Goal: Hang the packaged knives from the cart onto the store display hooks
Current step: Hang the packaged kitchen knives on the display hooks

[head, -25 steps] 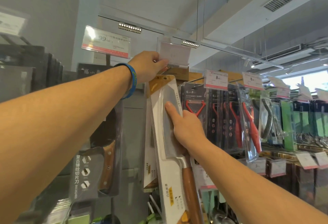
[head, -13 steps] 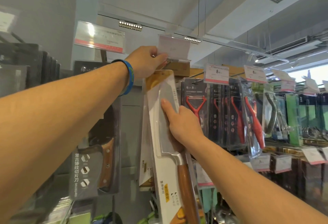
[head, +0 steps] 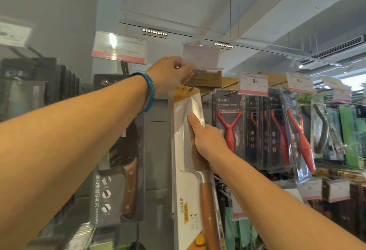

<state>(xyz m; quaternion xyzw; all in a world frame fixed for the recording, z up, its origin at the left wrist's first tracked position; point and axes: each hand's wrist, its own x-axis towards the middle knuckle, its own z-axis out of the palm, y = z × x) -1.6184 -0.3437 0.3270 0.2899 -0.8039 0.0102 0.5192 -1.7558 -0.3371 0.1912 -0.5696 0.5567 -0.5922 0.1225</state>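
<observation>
- The packaged knife (head: 185, 186), a wooden-handled cleaver in a white blister card, is up in the air against the display rack. It stands nearly upright, where half a second ago it leaned with its lower end swung out to the right.
- Its yellow header (head: 183, 94) now sits just under the tip of the hook (head: 190, 81). A wire end shows right at the header's top edge. Whether it has entered the hang hole I cannot tell, as the hole is too small to make out.
- The right hand (head: 208, 140) is clamped on the pack at blade height, thumb flat up the front and fingers wrapped behind. That grip looks the same as a second ago, so the hand has turned the pack without re-gripping it.
- The left hand (head: 168, 73), with a blue wristband (head: 149, 93), has its fingers together in a pinch on the lower corner of the price tag holder (head: 201, 57) at the hook's outer end. It holds that spot as before.
- My judgement: straightening the pack lines the header up with the hook, so threading comes next. The pack is not yet hung, since the right hand carries all its weight.
- Neighbours: a dark cleaver pack (head: 118, 180) hangs to the left and red peelers (head: 229, 129) to the right, both close enough to snag.
</observation>
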